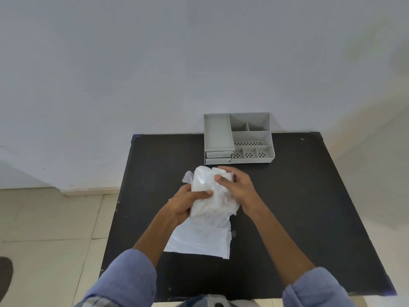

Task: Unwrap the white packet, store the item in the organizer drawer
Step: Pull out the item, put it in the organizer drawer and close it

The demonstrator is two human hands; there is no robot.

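Up above the black table, a crumpled white packet is gripped by both hands, its loose plastic tail trailing down to the tabletop. Left hand wraps its side; right hand clamps the top. Its contents stay hidden. Behind it stands a gray organizer, drawers closed.

The organizer stands on the table beyond both hands, which grip the packet between them.
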